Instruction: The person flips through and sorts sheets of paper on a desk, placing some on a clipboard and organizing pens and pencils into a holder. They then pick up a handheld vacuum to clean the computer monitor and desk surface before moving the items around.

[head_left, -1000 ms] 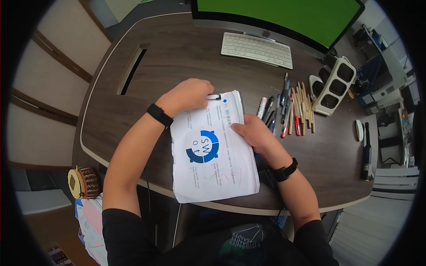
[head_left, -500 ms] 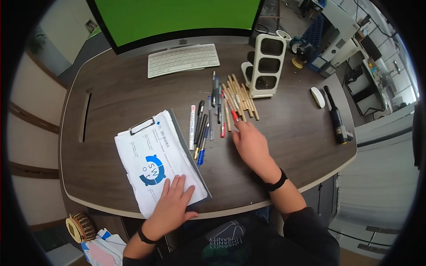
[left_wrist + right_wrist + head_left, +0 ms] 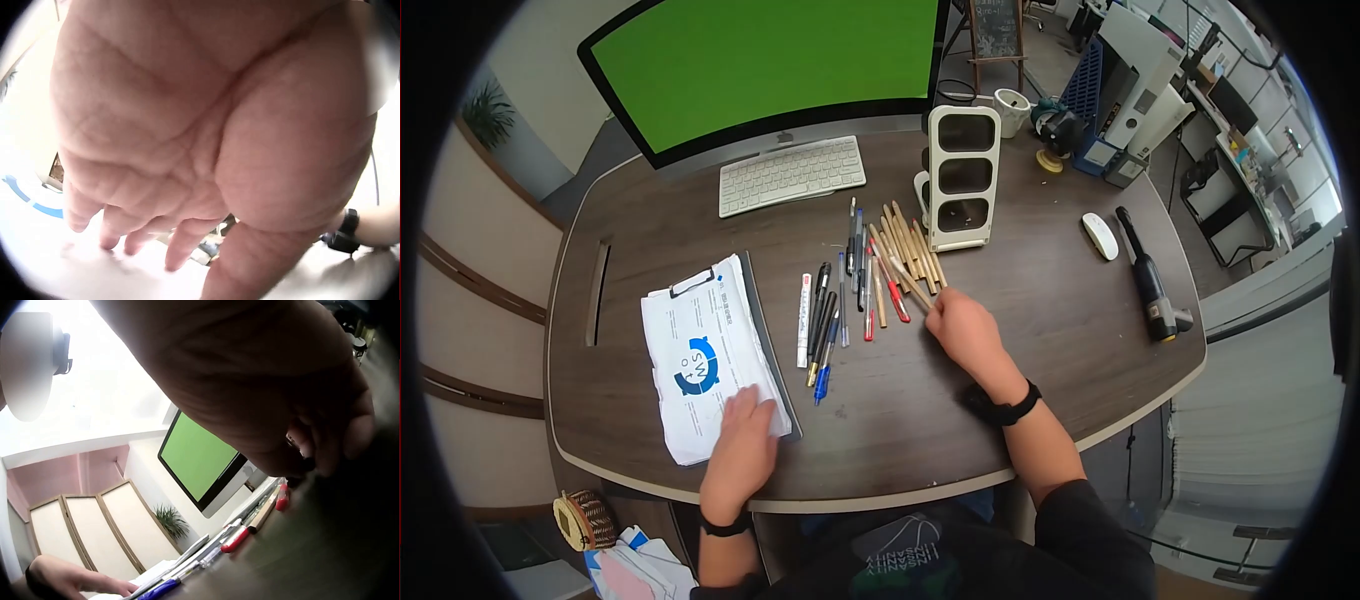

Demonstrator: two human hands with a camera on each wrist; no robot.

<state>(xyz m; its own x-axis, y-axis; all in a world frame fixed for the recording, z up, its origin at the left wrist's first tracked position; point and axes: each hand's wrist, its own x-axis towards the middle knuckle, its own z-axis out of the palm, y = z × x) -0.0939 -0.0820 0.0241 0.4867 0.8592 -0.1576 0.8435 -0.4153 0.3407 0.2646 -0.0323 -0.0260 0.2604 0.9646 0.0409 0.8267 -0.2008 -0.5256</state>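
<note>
My right hand [image 3: 967, 338] reaches over the desk from the right, its fingers curled at the near end of a wooden pencil [image 3: 914, 287] that slants toward the pencil bunch [image 3: 897, 238]. In the right wrist view the fingertips are mostly in shadow, close to the desk surface. Red-capped pens [image 3: 236, 540] lie beside that hand. The left hand [image 3: 742, 450] lies over the lower right of papers [image 3: 675, 400] on a dark clipboard [image 3: 762, 325]; its fingers [image 3: 181, 244] are extended over the sheets. Between the hands are a white marker [image 3: 804, 320], black pens and a blue pen [image 3: 821, 385].
A white rack with three dark windows [image 3: 936, 180] stands behind the pencils. The keyboard [image 3: 792, 176] and green-screened monitor [image 3: 770, 70] are farther back. At the right lie a white mouse [image 3: 1100, 237] and a black handheld tool [image 3: 1150, 285]; a slot cuts the desk at left.
The clipboard has gone from both hands to the desk at left, with the left hand over it. The right hand has moved to the pens and pencils, and a pencil now slants out at its fingertips.
</note>
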